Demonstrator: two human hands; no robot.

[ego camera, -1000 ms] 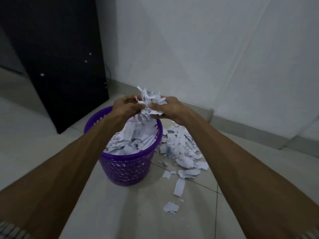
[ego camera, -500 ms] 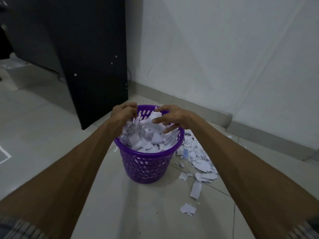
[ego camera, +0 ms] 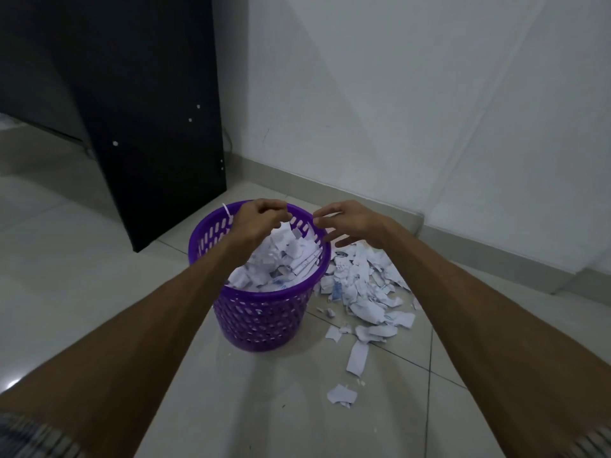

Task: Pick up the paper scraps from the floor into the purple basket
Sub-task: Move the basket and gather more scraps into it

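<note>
The purple basket stands on the tiled floor, filled nearly to the rim with white paper scraps. My left hand hovers over the basket's far rim with fingers loosely curled and holds nothing. My right hand hangs above the basket's right edge, fingers spread and relaxed, empty. A heap of paper scraps lies on the floor just right of the basket. A long strip and a single scrap lie nearer to me.
A black cabinet panel stands behind and left of the basket. The white wall and its skirting run close behind the heap. Pale floor tiles spread to the left and front.
Both hands carried a bunch of scraps over the basket, let it drop in, and have since lifted and parted, the right drifting right toward the floor heap.
</note>
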